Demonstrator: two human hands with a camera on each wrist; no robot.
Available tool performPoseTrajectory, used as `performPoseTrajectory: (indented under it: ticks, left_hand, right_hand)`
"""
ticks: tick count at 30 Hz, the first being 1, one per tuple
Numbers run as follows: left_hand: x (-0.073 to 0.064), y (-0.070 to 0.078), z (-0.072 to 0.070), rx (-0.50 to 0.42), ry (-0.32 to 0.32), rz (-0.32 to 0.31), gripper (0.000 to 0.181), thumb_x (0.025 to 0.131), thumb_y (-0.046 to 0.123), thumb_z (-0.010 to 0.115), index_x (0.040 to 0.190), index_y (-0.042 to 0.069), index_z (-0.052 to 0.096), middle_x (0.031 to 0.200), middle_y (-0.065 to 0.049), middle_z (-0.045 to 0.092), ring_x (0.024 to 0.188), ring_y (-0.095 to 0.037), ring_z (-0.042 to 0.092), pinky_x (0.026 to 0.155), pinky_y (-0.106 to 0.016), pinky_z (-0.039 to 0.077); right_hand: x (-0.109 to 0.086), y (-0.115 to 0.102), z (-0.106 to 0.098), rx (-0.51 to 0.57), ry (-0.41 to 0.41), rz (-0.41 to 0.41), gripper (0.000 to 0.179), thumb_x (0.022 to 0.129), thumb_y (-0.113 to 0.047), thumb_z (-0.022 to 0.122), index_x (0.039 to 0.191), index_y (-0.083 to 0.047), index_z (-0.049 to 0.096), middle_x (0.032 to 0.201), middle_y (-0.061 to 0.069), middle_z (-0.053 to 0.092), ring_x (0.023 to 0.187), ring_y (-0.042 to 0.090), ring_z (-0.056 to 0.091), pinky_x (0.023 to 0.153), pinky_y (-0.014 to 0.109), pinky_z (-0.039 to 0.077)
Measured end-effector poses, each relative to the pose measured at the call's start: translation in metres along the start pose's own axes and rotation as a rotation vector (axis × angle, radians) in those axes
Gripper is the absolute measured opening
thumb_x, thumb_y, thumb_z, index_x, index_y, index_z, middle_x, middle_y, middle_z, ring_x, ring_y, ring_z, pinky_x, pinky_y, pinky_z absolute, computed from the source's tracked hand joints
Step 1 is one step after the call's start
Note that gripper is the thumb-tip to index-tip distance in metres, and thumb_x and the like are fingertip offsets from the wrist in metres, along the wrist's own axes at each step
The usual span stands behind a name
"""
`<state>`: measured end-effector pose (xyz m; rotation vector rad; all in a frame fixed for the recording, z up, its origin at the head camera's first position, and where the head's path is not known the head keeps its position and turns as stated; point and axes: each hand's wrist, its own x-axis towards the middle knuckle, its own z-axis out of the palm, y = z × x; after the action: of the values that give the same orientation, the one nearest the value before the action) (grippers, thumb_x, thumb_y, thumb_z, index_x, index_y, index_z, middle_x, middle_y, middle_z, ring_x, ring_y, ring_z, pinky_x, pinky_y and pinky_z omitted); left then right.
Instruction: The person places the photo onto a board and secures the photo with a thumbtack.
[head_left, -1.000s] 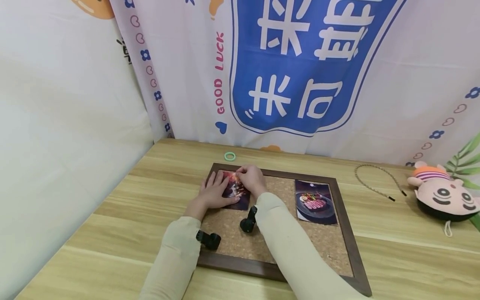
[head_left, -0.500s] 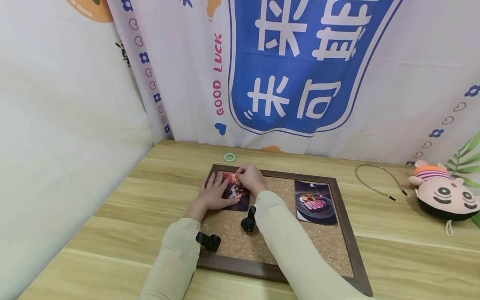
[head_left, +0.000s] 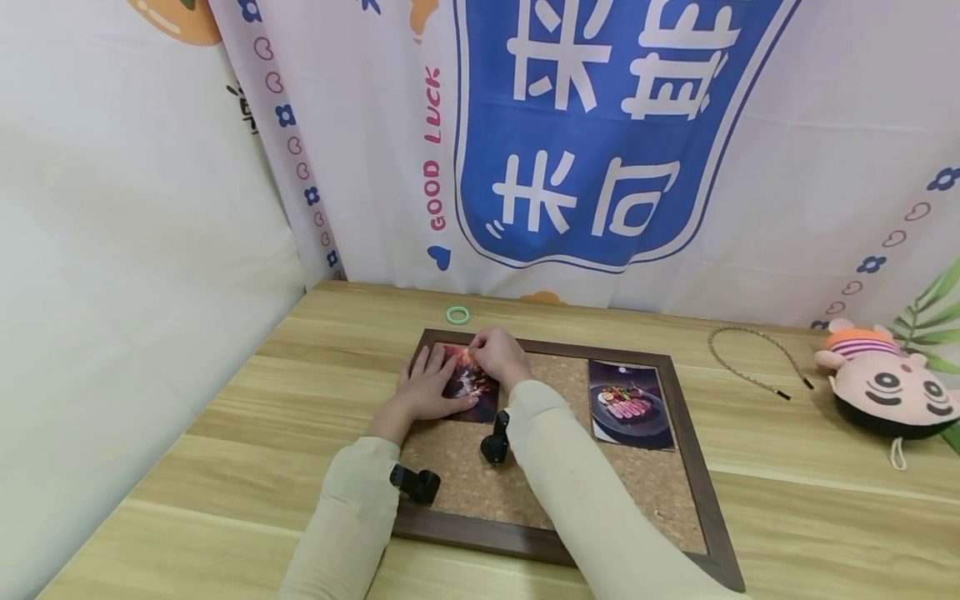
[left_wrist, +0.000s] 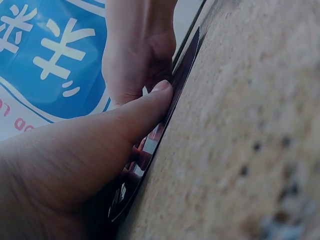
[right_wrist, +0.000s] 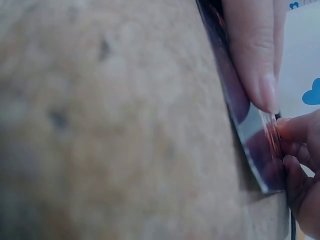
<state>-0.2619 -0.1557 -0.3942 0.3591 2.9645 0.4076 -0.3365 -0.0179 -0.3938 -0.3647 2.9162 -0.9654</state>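
A dark photo with red and orange colours (head_left: 483, 398) lies at the upper left of a framed cork board (head_left: 480, 467). My left hand (head_left: 427, 390) rests on it, fingers spread, thumb across its lower part. At the photo's top edge, my right hand (head_left: 501, 357) has its fingers curled and pinches what looks like a small pale pushpin (left_wrist: 145, 91), mostly hidden by the fingers. Seen from the right wrist, the glossy photo (right_wrist: 257, 150) stands slightly off the cork at one corner. A food photo (head_left: 630, 408) with a small pale dot at its top sits at the board's right.
Beyond the board's back edge lies a green ring (head_left: 457, 315). To the right are a thin braided loop with dark ends (head_left: 738, 375) and a pink plush toy (head_left: 885, 383). A printed cloth (head_left: 360, 167) hangs behind the wooden table (head_left: 225, 467).
Both hands stay at the same places on the photo. Only the head view has shifted very slightly.
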Motion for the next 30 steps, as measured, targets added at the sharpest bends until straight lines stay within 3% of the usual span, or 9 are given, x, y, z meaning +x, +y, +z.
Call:
performPoseTrajectory:
  ticks: [8, 14, 21, 26, 30]
  left_hand:
    - [0.003, 0.001, 0.0, -0.006, 0.006, 0.01, 0.082, 0.077, 0.058, 0.047, 0.138, 0.009, 0.022, 0.142, -0.016, 0.007, 0.127, -0.033, -0.003, 0.095, -0.054, 0.003]
    - [0.005, 0.0, 0.002, 0.005, -0.005, 0.012, 0.082, 0.077, 0.059, 0.047, 0.138, 0.009, 0.022, 0.142, -0.017, 0.006, 0.127, -0.034, -0.003, 0.096, -0.053, 0.003]
    - [0.008, -0.002, 0.007, -0.017, 0.016, 0.008, 0.082, 0.076, 0.058, 0.049, 0.137, 0.008, 0.025, 0.142, -0.016, 0.007, 0.127, -0.034, -0.001, 0.096, -0.052, 0.002]
    - [0.009, -0.006, 0.007, -0.058, 0.056, 0.001, 0.083, 0.076, 0.055, 0.052, 0.136, 0.005, 0.025, 0.141, -0.017, 0.011, 0.127, -0.034, 0.002, 0.096, -0.053, 0.004]
    - [0.009, -0.007, 0.004, -0.116, 0.072, -0.012, 0.081, 0.077, 0.051, 0.054, 0.136, 0.003, 0.024, 0.14, -0.019, 0.012, 0.126, -0.036, 0.005, 0.095, -0.054, 0.006]
  right_hand:
    - [-0.003, 0.002, -0.001, -0.012, -0.004, -0.011, 0.011, 0.082, -0.021, 0.055, 0.075, -0.019, 0.063, 0.074, -0.006, 0.056, 0.067, 0.012, 0.05, 0.06, 0.027, 0.039]
    - [-0.003, 0.009, 0.002, 0.092, -0.017, -0.021, 0.008, 0.082, -0.02, 0.057, 0.083, -0.016, 0.064, 0.074, -0.003, 0.056, 0.068, 0.014, 0.05, 0.061, 0.028, 0.04]
    - [-0.006, 0.018, 0.0, 0.238, -0.021, -0.044, 0.023, 0.08, -0.018, 0.061, 0.103, -0.011, 0.062, 0.082, 0.0, 0.057, 0.075, 0.015, 0.052, 0.066, 0.029, 0.042]
    - [-0.011, 0.016, -0.009, 0.179, -0.075, -0.121, 0.033, 0.083, -0.02, 0.058, 0.114, -0.009, 0.056, 0.093, 0.003, 0.06, 0.086, 0.016, 0.054, 0.073, 0.03, 0.042]
    - [-0.018, 0.01, -0.024, 0.193, -0.12, -0.186, 0.04, 0.086, -0.025, 0.054, 0.121, -0.006, 0.05, 0.103, 0.009, 0.058, 0.096, 0.021, 0.053, 0.08, 0.033, 0.041]
